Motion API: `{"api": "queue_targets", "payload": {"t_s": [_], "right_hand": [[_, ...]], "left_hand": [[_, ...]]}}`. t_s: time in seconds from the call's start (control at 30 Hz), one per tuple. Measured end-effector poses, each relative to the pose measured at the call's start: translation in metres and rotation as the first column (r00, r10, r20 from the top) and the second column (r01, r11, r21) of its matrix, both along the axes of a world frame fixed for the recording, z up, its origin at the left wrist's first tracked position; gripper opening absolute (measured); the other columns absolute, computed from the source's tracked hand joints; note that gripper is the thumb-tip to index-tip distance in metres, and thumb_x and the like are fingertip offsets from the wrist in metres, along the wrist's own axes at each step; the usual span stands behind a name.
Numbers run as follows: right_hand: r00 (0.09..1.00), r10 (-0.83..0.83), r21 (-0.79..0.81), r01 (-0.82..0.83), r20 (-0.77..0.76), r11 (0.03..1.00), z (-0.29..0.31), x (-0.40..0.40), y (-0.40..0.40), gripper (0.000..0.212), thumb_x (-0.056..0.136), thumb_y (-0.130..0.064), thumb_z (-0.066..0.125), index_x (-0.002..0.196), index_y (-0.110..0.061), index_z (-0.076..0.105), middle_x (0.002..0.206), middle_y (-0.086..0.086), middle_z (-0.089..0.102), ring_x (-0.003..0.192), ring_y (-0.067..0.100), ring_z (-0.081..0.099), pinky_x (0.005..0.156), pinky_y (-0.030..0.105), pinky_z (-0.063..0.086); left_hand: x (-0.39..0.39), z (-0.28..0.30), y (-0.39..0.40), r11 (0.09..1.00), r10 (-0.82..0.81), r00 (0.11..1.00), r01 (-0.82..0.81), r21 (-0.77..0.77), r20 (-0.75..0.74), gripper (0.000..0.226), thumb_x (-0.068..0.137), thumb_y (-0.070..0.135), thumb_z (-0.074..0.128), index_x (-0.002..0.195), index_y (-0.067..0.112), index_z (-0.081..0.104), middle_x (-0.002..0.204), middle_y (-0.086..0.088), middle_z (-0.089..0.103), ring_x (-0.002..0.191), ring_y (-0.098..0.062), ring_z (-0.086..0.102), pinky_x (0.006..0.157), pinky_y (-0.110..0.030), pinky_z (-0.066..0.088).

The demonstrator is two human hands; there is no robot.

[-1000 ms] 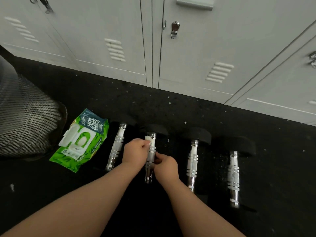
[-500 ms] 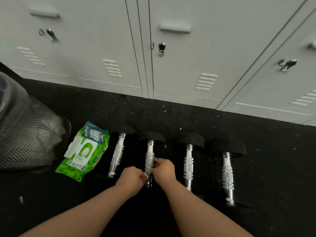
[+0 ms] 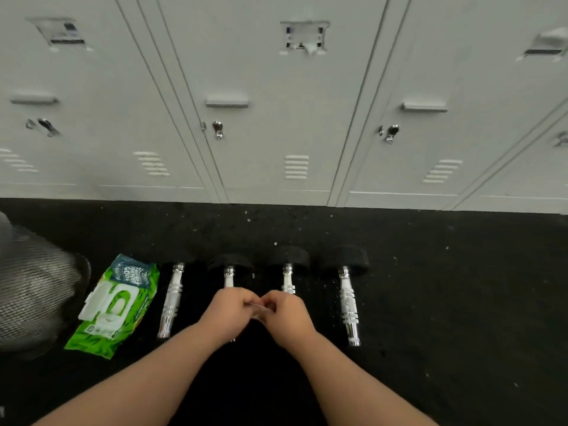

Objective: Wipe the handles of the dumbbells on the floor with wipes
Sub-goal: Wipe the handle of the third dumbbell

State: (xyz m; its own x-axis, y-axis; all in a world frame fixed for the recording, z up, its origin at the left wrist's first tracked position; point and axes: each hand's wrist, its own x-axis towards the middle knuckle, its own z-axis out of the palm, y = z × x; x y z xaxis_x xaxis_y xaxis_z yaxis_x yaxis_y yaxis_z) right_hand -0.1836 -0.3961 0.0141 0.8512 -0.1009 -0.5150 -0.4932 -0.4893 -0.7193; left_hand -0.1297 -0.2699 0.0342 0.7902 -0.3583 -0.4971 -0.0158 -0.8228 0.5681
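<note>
Both hands, left (image 3: pixel 229 307) and right (image 3: pixel 287 310), pinch a small wipe (image 3: pixel 259 308) between them, raised over the second dumbbell (image 3: pixel 229 279) right of the green wipes pack (image 3: pixel 115 305), on the floor (image 3: pixel 461 302)

Wipes pack (image 3: pixel 115 305) left of four dumbbells (image 3: pixel 347 299); lockers (image 3: pixel 276 118) behind; bin (image 3: pixel 33 290), probably, far left.

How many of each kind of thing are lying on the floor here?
Dumbbells: 4
Pack of wipes: 1
Mesh bin: 1
Wipe held between the left hand and right hand: 1
Total: 7
</note>
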Motion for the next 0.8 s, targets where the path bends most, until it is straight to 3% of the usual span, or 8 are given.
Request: {"api": "queue_targets", "payload": {"t_s": [0.17,0.23,0.3,0.4,0.5,0.57,0.7,0.8], "right_hand": [[0.989,-0.146,-0.156,0.141,-0.021,0.978,-0.022,-0.008,-0.049,0.021,0.085,-0.026,0.056,0.102,-0.024,0.068,0.095,0.0,0.066,0.091,0.021,0.064,0.076,0.028,0.05],[0.989,-0.148,-0.262,0.142,-0.002,0.955,-0.034,-0.006,-0.065,0.027,0.087,-0.018,0.051,0.107,-0.02,0.069,0.109,0.004,0.06,0.102,0.024,0.06,0.08,0.027,0.044],[0.994,-0.101,-0.333,0.11,0.044,0.936,-0.047,0.0,-0.072,0.029,0.089,-0.016,0.049,0.11,-0.018,0.068,0.11,0.006,0.057,0.104,0.026,0.059,0.083,0.029,0.045],[0.977,0.131,-0.457,-0.041,0.168,0.888,-0.063,0.021,-0.066,0.027,0.084,-0.017,0.056,0.109,-0.018,0.067,0.098,0.006,0.055,0.097,0.025,0.054,0.075,0.032,0.048],[0.868,0.473,-0.565,-0.315,0.154,0.762,-0.076,0.041,-0.06,0.044,0.077,-0.018,0.064,0.121,-0.015,0.058,0.106,0.007,0.053,0.102,0.027,0.049,0.073,0.034,0.05],[0.837,0.542,-0.551,-0.419,0.073,0.722,-0.075,0.046,-0.062,0.046,0.082,-0.019,0.059,0.126,-0.013,0.051,0.116,0.008,0.048,0.109,0.028,0.044,0.079,0.038,0.05],[0.924,0.38,-0.485,-0.351,-0.042,0.801,-0.064,0.034,-0.061,0.028,0.087,-0.019,0.052,0.113,-0.01,0.059,0.111,0.01,0.051,0.104,0.029,0.051,0.08,0.034,0.046],[0.997,0.019,-0.367,-0.047,-0.08,0.929,-0.057,0.039,-0.067,0.022,0.09,-0.017,0.051,0.097,-0.008,0.069,0.105,0.012,0.063,0.095,0.029,0.061,0.072,0.025,0.043]], "left_hand": [[-0.016,-0.035,-0.048,0.97,0.224,0.975,-0.223,0.101,-0.003,0.042,0.089,0.031,0.063,0.125,0.012,0.061,0.122,-0.005,0.066,0.115,-0.016,0.059,0.096,-0.022,0.041],[-0.014,-0.051,-0.064,0.96,0.222,0.974,-0.211,0.185,-0.039,0.043,0.086,0.037,0.065,0.118,0.008,0.066,0.116,-0.008,0.067,0.113,-0.022,0.06,0.092,-0.026,0.043],[-0.01,-0.06,-0.074,0.961,0.206,0.975,-0.185,0.206,-0.086,0.032,0.081,0.039,0.067,0.089,0.008,0.07,0.086,-0.006,0.068,0.091,-0.022,0.065,0.071,-0.028,0.045],[-0.002,-0.066,-0.079,0.96,0.197,0.975,-0.17,0.222,-0.106,0.026,0.081,0.033,0.067,0.064,0.014,0.059,0.064,0.001,0.057,0.061,-0.012,0.054,0.049,-0.022,0.035],[0.005,-0.071,-0.08,0.951,0.157,0.985,-0.134,0.278,-0.066,0.021,0.083,0.026,0.06,0.078,0.007,0.068,0.083,-0.009,0.068,0.081,-0.024,0.064,0.06,-0.023,0.038],[0.008,-0.075,-0.078,0.949,0.162,0.984,-0.134,0.286,-0.077,0.018,0.083,0.023,0.059,0.077,0.007,0.067,0.082,-0.009,0.068,0.081,-0.025,0.064,0.06,-0.023,0.038],[0.006,-0.08,-0.075,0.951,0.182,0.978,-0.148,0.273,-0.104,0.026,0.081,0.019,0.059,0.056,0.017,0.051,0.059,0.002,0.052,0.06,-0.015,0.052,0.044,-0.021,0.031],[0.007,-0.078,-0.077,0.955,0.203,0.966,-0.16,0.248,-0.158,0.028,0.077,0.028,0.07,0.057,0.019,0.054,0.059,0.004,0.052,0.056,-0.009,0.05,0.045,-0.02,0.034]]}}
